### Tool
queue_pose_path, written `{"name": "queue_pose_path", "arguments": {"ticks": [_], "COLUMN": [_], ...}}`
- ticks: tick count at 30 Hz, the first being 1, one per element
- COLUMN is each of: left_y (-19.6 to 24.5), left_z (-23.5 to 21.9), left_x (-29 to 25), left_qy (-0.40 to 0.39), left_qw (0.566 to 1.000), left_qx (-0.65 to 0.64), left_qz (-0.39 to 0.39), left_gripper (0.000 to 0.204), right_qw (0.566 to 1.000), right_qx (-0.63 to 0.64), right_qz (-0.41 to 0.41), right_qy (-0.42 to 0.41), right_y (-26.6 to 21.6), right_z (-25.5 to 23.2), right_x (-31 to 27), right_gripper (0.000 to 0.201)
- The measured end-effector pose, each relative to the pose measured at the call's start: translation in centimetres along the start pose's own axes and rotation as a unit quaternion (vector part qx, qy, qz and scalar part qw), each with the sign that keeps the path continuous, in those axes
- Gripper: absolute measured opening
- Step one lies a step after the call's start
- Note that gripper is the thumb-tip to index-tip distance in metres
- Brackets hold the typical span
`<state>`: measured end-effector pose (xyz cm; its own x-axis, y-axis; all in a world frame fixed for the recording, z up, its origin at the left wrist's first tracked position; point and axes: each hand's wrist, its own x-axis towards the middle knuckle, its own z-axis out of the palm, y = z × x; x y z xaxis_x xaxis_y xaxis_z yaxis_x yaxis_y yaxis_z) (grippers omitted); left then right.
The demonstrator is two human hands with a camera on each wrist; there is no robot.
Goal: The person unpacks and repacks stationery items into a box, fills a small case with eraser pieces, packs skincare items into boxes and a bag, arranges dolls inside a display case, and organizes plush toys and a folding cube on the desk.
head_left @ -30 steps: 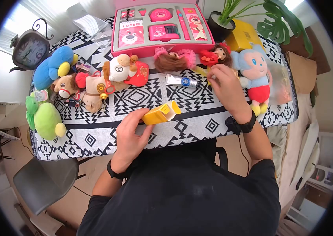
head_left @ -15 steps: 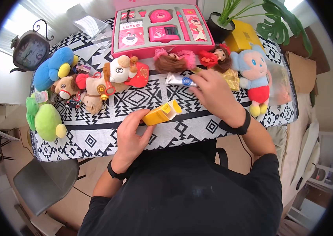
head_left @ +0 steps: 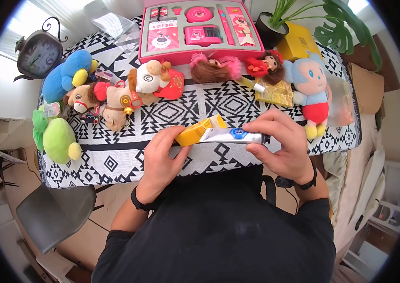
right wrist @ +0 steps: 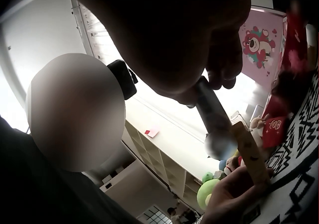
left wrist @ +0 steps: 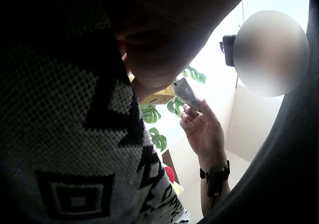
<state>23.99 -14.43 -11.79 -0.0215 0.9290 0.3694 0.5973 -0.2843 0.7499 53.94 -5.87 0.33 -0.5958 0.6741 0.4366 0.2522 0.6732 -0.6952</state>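
Observation:
My left hand [head_left: 162, 158] grips a small yellow carton [head_left: 194, 134] by its closed end, the flap at its right end standing open. In my right hand [head_left: 280, 146], thumb and fingers pinch a silver-white tube [head_left: 226, 136] with a blue round label, near its dark cap. The tube's flat crimped end overlaps the carton's open end in the head view. From the left wrist, the tube [left wrist: 186, 94] shows beyond the carton [left wrist: 158, 97], held by the right hand [left wrist: 204, 134]. The right wrist view has the tube [right wrist: 213, 109] pointing down toward the carton [right wrist: 249, 151].
Plush toys, among them a green one [head_left: 60, 141] and a blue-and-red one [head_left: 311, 85], lie at both sides. A pink gift box [head_left: 200, 57] and two dolls line the back. A gold box [head_left: 275, 94] with a white-capped vial [head_left: 256, 87] lies right of centre.
My right hand has moved from the gold box to the tube, picked it up and brought it toward me beside the carton. The left hand keeps holding the carton in nearly the same place.

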Motion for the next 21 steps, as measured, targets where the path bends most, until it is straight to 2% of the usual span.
{"name": "queue_pose_path", "arguments": {"ticks": [2,5,12,18,20,21], "left_y": [0.1,0.2,0.1,0.2,0.1,0.1], "left_z": [-0.1,-0.2,-0.2,-0.2,-0.3,-0.3], "left_x": [-0.1,-0.1,-0.2,-0.2,-0.2,-0.2], "left_qy": [0.0,-0.002,-0.002,0.004,0.007,0.008], "left_qw": [1.0,1.0,1.0,1.0,1.0,1.0], "left_qx": [-0.001,-0.001,0.003,-0.005,-0.012,-0.02], "left_qz": [-0.004,-0.006,0.002,-0.007,-0.008,-0.009], "left_gripper": [0.044,0.045,0.047,0.048,0.049,0.049], "right_qw": [1.0,0.996,0.997,0.998,0.989,0.983], "right_qx": [-0.017,-0.025,-0.021,-0.037,0.007,0.02], "right_qz": [-0.001,0.064,0.066,-0.016,-0.04,-0.037], "right_qy": [0.004,0.051,0.019,0.041,0.144,0.179], "right_y": [0.1,0.6,0.1,0.5,1.1,1.3], "right_z": [-0.1,-0.2,-0.3,-0.5,-0.5,-0.4], "right_x": [0.1,-0.3,0.2,0.0,-0.9,-1.4], "right_gripper": [0.032,0.026,0.029,0.035,0.033,0.023]}}
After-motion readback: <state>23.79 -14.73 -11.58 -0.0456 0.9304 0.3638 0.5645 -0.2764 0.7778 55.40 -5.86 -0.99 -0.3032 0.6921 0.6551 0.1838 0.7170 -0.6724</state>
